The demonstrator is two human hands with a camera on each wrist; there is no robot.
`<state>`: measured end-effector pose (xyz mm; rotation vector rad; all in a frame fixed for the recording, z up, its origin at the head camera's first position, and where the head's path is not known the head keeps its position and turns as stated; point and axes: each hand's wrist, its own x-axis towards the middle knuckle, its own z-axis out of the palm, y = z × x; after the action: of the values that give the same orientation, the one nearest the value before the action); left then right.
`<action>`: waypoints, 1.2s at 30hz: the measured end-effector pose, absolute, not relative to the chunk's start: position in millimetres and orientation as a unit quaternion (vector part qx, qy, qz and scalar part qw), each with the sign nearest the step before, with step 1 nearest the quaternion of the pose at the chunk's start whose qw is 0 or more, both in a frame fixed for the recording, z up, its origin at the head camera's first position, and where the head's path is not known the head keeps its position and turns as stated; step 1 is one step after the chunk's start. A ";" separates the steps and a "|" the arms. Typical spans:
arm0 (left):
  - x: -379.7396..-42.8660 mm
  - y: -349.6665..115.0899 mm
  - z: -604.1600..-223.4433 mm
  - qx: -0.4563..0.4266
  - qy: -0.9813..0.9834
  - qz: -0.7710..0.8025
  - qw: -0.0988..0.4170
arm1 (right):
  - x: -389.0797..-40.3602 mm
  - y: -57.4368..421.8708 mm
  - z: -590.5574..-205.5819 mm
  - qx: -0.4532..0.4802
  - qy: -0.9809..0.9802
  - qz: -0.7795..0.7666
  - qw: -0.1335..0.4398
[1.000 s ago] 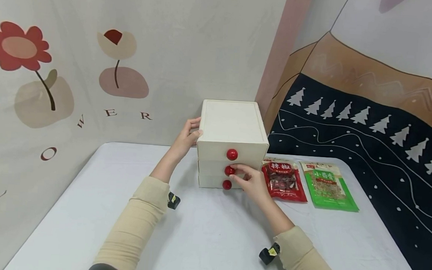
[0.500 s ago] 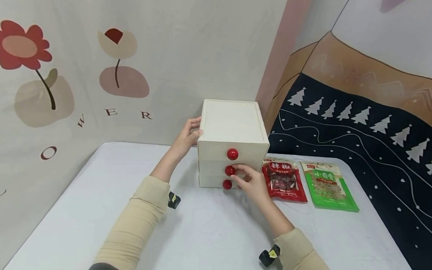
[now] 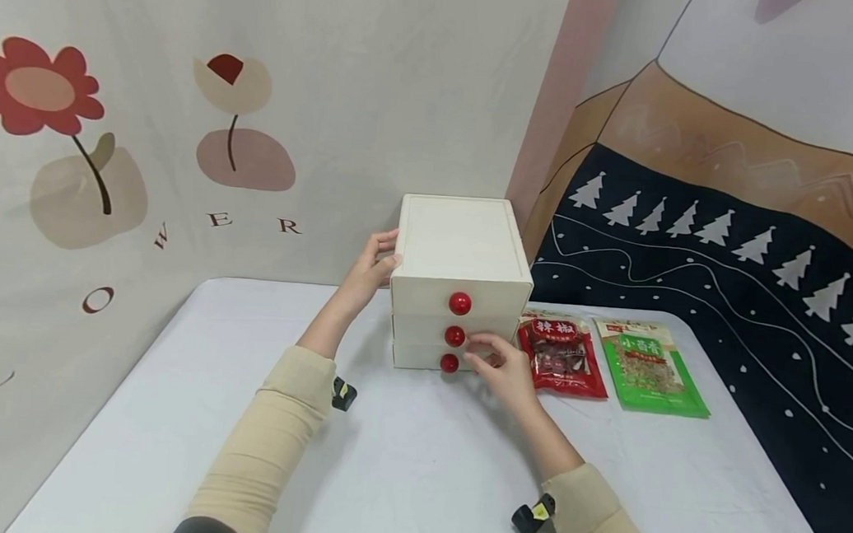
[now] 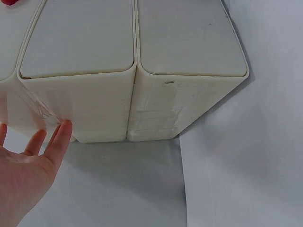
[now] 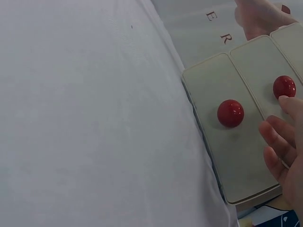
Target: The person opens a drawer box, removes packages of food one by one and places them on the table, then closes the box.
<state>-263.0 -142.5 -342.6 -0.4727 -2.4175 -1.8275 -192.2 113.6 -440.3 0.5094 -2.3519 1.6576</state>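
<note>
A cream cabinet (image 3: 465, 240) of three stacked drawers stands at the back of the table, its drawers shut. Each drawer front carries a round red knob; the middle knob (image 3: 455, 336) sits closest to my right hand (image 3: 504, 371). That hand's fingers are loosely bent just right of the knob without gripping it. In the right wrist view a fingertip (image 5: 284, 100) overlaps the knob's lower edge; whether it touches, I cannot tell. My left hand (image 3: 370, 272) rests against the cabinet's left side, fingers extended, as the left wrist view also shows (image 4: 35, 165).
Right of the cabinet lie a red packet (image 3: 561, 354) and a green packet (image 3: 652, 367), flat on the white tablecloth (image 3: 413, 464). Patterned cloths hang behind and to the right. A small black camera (image 3: 532, 517) is strapped at my right wrist.
My right hand has let go of the middle knob and drawn slightly to the right and down. The left hand stays on the cabinet's side, and the drawers look unchanged.
</note>
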 end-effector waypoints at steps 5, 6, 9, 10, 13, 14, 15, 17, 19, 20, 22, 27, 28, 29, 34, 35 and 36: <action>-262.6 -141.9 -342.9 -0.152 -0.789 -0.594 0.037 | -188.8 115.3 -446.0 0.171 -0.813 0.546 0.107; -262.6 -141.8 -342.9 -0.152 -0.790 -0.593 0.037 | -188.4 115.3 -446.8 0.171 -0.815 0.544 0.108; -263.5 -141.7 -343.4 -0.154 -0.788 -0.595 0.036 | -188.3 115.6 -448.7 0.173 -0.816 0.539 0.112; -263.7 -141.6 -343.4 -0.154 -0.788 -0.595 0.035 | -188.5 115.6 -449.2 0.173 -0.817 0.538 0.114; -263.9 -141.7 -342.4 -0.153 -0.788 -0.596 0.034 | -189.3 115.4 -450.7 0.176 -0.816 0.539 0.114; -262.9 -141.7 -341.1 -0.152 -0.789 -0.595 0.032 | -189.6 115.3 -451.2 0.176 -0.816 0.539 0.112; -261.6 -141.7 -339.3 -0.151 -0.789 -0.595 0.031 | -189.9 115.1 -451.8 0.176 -0.816 0.540 0.109; -256.3 -140.5 -333.3 -0.153 -0.787 -0.596 0.030 | -190.7 114.5 -453.6 0.174 -0.817 0.541 0.100; -249.6 -139.0 -326.4 -0.155 -0.786 -0.598 0.028 | -191.6 113.7 -456.3 0.171 -0.819 0.540 0.093; -246.4 -138.2 -323.4 -0.157 -0.786 -0.597 0.028 | -192.1 113.3 -457.8 0.170 -0.821 0.538 0.090; -241.3 -136.5 -318.2 -0.159 -0.787 -0.596 0.028 | -193.1 112.4 -461.3 0.171 -0.822 0.537 0.088; -237.7 -135.1 -314.9 -0.156 -0.791 -0.591 0.026 | -194.0 111.9 -467.5 0.179 -0.814 0.548 0.076; -237.7 -135.1 -314.9 -0.157 -0.790 -0.592 0.026 | -194.1 112.1 -468.2 0.179 -0.811 0.553 0.069; -237.7 -135.2 -315.3 -0.158 -0.789 -0.593 0.026 | -194.3 112.2 -468.8 0.177 -0.808 0.558 0.062; -238.6 -135.9 -316.6 -0.161 -0.788 -0.594 0.027 | -194.5 112.3 -468.2 0.168 -0.796 0.581 0.022; -238.5 -135.9 -316.6 -0.160 -0.788 -0.594 0.027 | -194.8 112.3 -468.8 0.165 -0.796 0.582 0.017; -238.6 -135.9 -316.5 -0.161 -0.788 -0.594 0.028 | -195.2 112.3 -469.6 0.163 -0.796 0.583 0.013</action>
<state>-238.6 -135.9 -316.5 -0.4963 -2.4325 -1.8339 -195.2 112.3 -469.6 0.5085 -2.4784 1.8166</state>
